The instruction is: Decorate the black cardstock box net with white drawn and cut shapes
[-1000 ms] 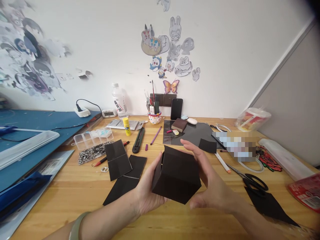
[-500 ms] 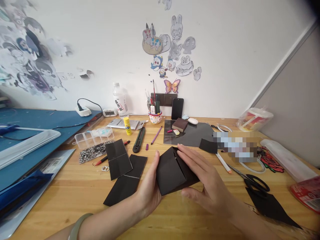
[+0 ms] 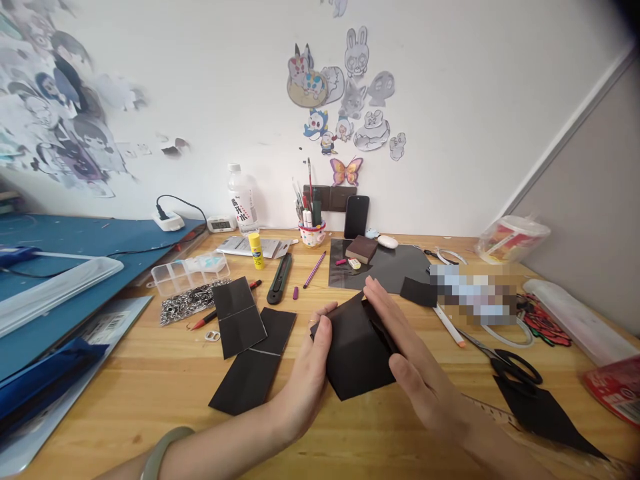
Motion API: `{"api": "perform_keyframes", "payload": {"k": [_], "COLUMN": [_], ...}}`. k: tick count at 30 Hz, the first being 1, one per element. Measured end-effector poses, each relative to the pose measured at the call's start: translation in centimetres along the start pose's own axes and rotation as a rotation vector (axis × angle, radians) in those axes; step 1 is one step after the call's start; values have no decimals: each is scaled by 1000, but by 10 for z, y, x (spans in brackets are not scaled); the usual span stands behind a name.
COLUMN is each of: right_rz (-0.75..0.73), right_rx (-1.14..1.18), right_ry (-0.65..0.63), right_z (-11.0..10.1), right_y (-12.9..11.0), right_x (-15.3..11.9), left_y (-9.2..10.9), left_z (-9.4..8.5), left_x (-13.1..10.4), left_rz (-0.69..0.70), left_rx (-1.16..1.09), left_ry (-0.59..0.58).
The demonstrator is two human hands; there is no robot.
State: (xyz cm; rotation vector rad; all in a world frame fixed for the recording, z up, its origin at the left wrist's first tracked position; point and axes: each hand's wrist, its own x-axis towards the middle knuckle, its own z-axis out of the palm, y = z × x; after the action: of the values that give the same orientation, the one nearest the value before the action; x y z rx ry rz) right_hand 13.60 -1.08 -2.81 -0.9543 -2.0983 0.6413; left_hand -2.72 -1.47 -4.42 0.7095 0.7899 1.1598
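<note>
Between my hands, above the front of the desk, is a folded black paper box (image 3: 357,353), tilted, with a dark gap along its right edge. My left hand (image 3: 305,373) grips its left side, thumb on the near face and fingers behind. Against the right side my right hand (image 3: 415,360) presses with long, straight fingers, its thumb at the lower right corner. To the left lie two creased black paper pieces, the upper one (image 3: 240,317) overlapping the lower one (image 3: 253,373).
A utility knife (image 3: 280,279), a glue stick (image 3: 255,251) and a purple pen (image 3: 315,269) lie or stand beyond the box. Black-handled scissors (image 3: 515,367) rest at right on a black paper scrap (image 3: 555,420). A pen cup (image 3: 313,233) and phone (image 3: 357,217) stand by the wall.
The box has turned and tilted, so its slit now faces my right hand. My left thumb has come over onto the near face, and my right palm has flattened along the side.
</note>
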Motion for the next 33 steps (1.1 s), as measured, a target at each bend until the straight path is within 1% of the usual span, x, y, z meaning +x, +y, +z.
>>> {"api": "perform_keyframes", "payload": {"k": [5,8,10,15,18,22,26,28,30,33], "right_rz": [153,172,151,25,-46,-76,-114,-103,-77,-73], "right_rx": [69,126,154,160,161,127,192,242,281,305], "right_ry": [30,-6,-17,-6,40,127,142,151,186,241], "right_z": [1,1,2,6,10,14,18,20,22,25], "right_y": [-6,-9,-11,-10,-8,-6,-4,-2,-2,-1], "right_x": [-3,-5,-7,-6,-6,-9,-11,-11,-11,-11], "left_y": [-4,-3,-4,-5,-3,-2,-2,-1,0,1], "left_z": [-10,-13,-15,-17,-17,-19,-21,-21,-21,-20], "left_x": [-1,-2,-2,-3,-4,-4,-3,-2,-2,-2], "left_rz": [290,454,532,699,797,859,880,895,902,897], "left_rx": [229,421,506,587,650,687,697,726,744,736], "left_ry": [-62,-78,-99,-120,-120,-151,-164,-158,-156,-181]}}
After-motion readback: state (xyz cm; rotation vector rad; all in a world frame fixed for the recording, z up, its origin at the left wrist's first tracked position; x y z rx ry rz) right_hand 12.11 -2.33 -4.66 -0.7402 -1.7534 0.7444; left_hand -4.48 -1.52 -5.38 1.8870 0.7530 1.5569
